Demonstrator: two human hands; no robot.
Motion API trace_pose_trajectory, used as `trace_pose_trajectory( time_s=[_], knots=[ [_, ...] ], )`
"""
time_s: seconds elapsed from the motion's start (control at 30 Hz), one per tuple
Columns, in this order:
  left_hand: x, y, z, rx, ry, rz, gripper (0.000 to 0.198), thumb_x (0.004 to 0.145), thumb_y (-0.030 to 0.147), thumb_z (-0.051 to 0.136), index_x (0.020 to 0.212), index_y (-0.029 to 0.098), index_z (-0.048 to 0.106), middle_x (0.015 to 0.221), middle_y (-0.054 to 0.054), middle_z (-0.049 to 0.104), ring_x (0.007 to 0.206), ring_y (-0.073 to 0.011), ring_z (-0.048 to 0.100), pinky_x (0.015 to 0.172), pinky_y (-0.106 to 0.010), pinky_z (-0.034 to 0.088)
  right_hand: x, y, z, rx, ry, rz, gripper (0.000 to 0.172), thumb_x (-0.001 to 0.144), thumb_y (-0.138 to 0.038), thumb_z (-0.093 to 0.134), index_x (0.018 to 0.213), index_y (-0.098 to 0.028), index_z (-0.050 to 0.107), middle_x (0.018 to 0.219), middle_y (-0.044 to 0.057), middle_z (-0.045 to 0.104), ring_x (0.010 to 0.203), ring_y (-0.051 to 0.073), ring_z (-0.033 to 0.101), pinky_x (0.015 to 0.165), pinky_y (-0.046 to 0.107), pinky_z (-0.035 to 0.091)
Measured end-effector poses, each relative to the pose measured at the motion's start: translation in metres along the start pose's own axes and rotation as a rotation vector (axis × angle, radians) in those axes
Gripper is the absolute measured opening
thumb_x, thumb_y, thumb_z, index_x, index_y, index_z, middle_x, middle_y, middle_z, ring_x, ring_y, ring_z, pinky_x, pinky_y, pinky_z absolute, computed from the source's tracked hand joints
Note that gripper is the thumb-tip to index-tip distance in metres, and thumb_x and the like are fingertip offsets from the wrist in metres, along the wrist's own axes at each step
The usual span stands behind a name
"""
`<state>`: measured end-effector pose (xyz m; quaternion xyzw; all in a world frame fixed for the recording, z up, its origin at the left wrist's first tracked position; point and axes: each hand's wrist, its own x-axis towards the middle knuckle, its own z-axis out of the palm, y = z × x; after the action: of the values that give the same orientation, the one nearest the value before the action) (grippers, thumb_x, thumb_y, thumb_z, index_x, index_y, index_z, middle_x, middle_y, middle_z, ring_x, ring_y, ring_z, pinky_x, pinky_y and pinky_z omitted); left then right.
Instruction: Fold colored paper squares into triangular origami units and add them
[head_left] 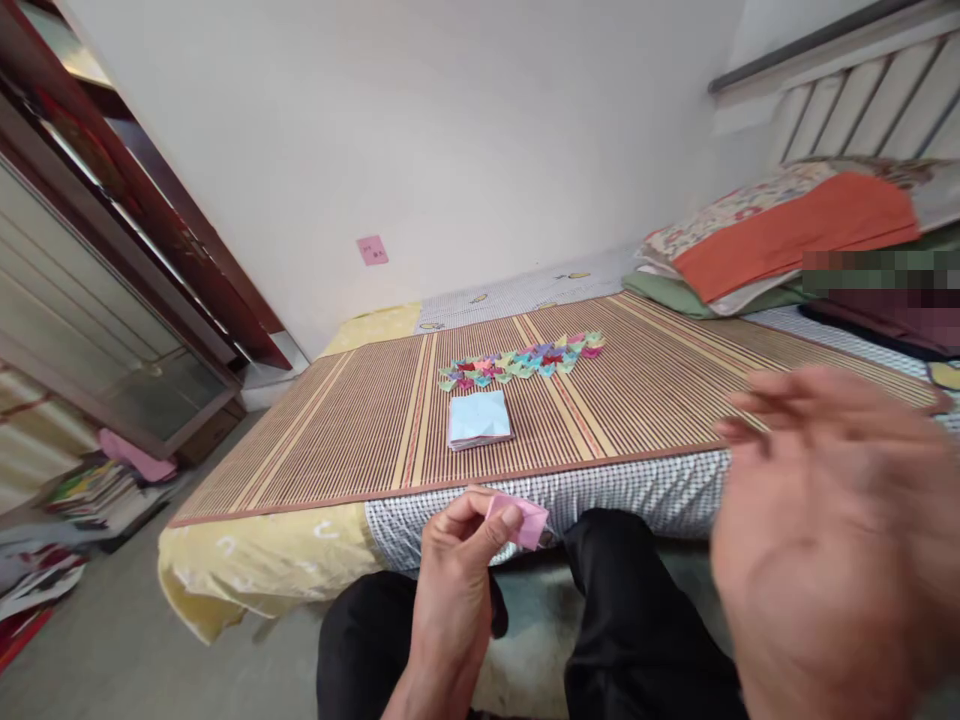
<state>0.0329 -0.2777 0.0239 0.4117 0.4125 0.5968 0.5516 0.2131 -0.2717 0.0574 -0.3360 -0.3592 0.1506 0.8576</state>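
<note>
My left hand (459, 565) pinches a small folded piece of pink paper (531, 522) between thumb and fingers, in front of the bed's edge and above my knees. Raised at the right and close to the camera is my right hand (817, 510), blurred, palm showing, its fingers loosely stretched out with nothing seen in them. On the mat beyond my left hand lies a stack of square paper (480, 416) with a light blue sheet on top. Just behind it, several small folded paper pieces (525, 362) in many colours stand in a long cluster.
A striped woven mat (337, 440) covers the bed, over a checked and yellow sheet (262, 560). Folded bedding (795, 235) is piled at the back right. A pink note (372, 250) is on the white wall. Books (97, 495) lie on the floor at left.
</note>
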Motion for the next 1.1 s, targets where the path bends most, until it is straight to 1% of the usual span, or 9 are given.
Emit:
trace_pose_trajectory(
  time_s=[0.07, 0.1, 0.17, 0.2, 0.27, 0.43, 0.7, 0.9, 1.1],
  knots=[
    [0.002, -0.001, 0.002, -0.060, 0.011, 0.008, 0.018, 0.076, 0.026, 0.085, 0.065, 0.018, 0.074, 0.074, -0.003, 0.072, 0.075, -0.0181, 0.063, 0.079, -0.029, 0.049, -0.001, -0.005, -0.002, -0.080, -0.008, -0.070, 0.016, 0.098, -0.027, 0.059, 0.108, -0.028, 0.071, 0.119, 0.008, 0.065, 0.108, 0.027, 0.064, 0.094, 0.042, 0.052],
    [0.002, -0.001, 0.003, -0.089, 0.018, 0.007, 0.017, 0.076, 0.026, 0.085, 0.065, 0.018, 0.074, 0.073, -0.003, 0.071, 0.075, -0.0178, 0.062, 0.079, -0.028, 0.048, -0.004, -0.004, -0.002, -0.144, -0.128, -0.048, 0.013, 0.097, -0.028, 0.061, 0.103, -0.027, 0.072, 0.110, 0.008, 0.069, 0.098, 0.026, 0.067, 0.088, 0.040, 0.054],
    [0.003, -0.001, 0.005, -0.139, 0.025, 0.006, 0.017, 0.075, 0.026, 0.087, 0.066, 0.018, 0.074, 0.071, -0.002, 0.070, 0.074, -0.0170, 0.061, 0.078, -0.028, 0.047, -0.014, 0.006, -0.001, -0.222, -0.548, 0.071, 0.011, 0.097, -0.030, 0.063, 0.102, -0.025, 0.072, 0.098, 0.005, 0.072, 0.088, 0.023, 0.069, 0.077, 0.034, 0.056],
    [0.002, -0.001, 0.006, -0.158, 0.026, 0.010, 0.017, 0.074, 0.026, 0.087, 0.067, 0.018, 0.074, 0.071, -0.001, 0.069, 0.073, -0.0165, 0.060, 0.078, -0.028, 0.047, -0.019, 0.012, 0.001, -0.233, -0.692, 0.110, 0.010, 0.097, -0.031, 0.065, 0.098, -0.024, 0.071, 0.092, 0.004, 0.072, 0.085, 0.021, 0.069, 0.076, 0.032, 0.055],
    [0.001, -0.001, 0.007, -0.179, 0.029, 0.023, 0.018, 0.074, 0.026, 0.088, 0.067, 0.018, 0.074, 0.071, 0.000, 0.068, 0.073, -0.0155, 0.059, 0.078, -0.028, 0.047, -0.028, 0.022, 0.004, -0.236, -0.842, 0.179, 0.019, 0.100, -0.031, 0.060, 0.086, -0.021, 0.068, 0.079, 0.001, 0.070, 0.074, 0.018, 0.067, 0.068, 0.029, 0.052],
    [-0.003, -0.001, 0.009, -0.203, 0.038, 0.010, 0.019, 0.073, 0.024, 0.089, 0.067, 0.017, 0.072, 0.071, 0.000, 0.067, 0.074, -0.0143, 0.057, 0.079, -0.026, 0.046, -0.035, 0.026, 0.010, -0.231, -0.873, 0.192, 0.024, 0.102, -0.029, 0.056, 0.080, -0.020, 0.062, 0.075, 0.000, 0.064, 0.069, 0.015, 0.062, 0.064, 0.026, 0.047],
    [-0.007, -0.002, 0.014, -0.257, -0.069, -0.019, 0.019, 0.079, 0.028, 0.085, 0.070, 0.016, 0.073, 0.072, -0.001, 0.064, 0.072, -0.0134, 0.053, 0.076, -0.025, 0.045, -0.041, 0.028, 0.005, -0.170, -0.808, 0.228, 0.025, 0.102, -0.032, 0.055, 0.080, -0.021, 0.058, 0.076, 0.000, 0.060, 0.070, 0.015, 0.058, 0.065, 0.026, 0.046],
    [-0.007, -0.001, 0.011, -0.125, -0.033, 0.032, 0.022, 0.081, 0.031, 0.083, 0.071, 0.016, 0.071, 0.074, -0.001, 0.066, 0.074, -0.0141, 0.056, 0.079, -0.027, 0.047, -0.032, 0.022, 0.007, -0.199, -0.893, 0.216, 0.023, 0.103, -0.030, 0.057, 0.082, -0.021, 0.058, 0.076, -0.002, 0.059, 0.071, 0.014, 0.057, 0.068, 0.024, 0.045],
    [-0.004, 0.010, -0.003, 0.149, -0.166, -0.042, 0.034, 0.086, 0.041, 0.078, 0.068, 0.016, 0.064, 0.062, 0.003, 0.052, 0.057, -0.0097, 0.042, 0.057, -0.022, 0.038, -0.015, 0.023, 0.000, -0.172, -1.090, 0.287, 0.028, 0.103, -0.032, 0.055, 0.077, -0.021, 0.052, 0.074, -0.003, 0.052, 0.068, 0.013, 0.049, 0.064, 0.025, 0.041]
  ],
)
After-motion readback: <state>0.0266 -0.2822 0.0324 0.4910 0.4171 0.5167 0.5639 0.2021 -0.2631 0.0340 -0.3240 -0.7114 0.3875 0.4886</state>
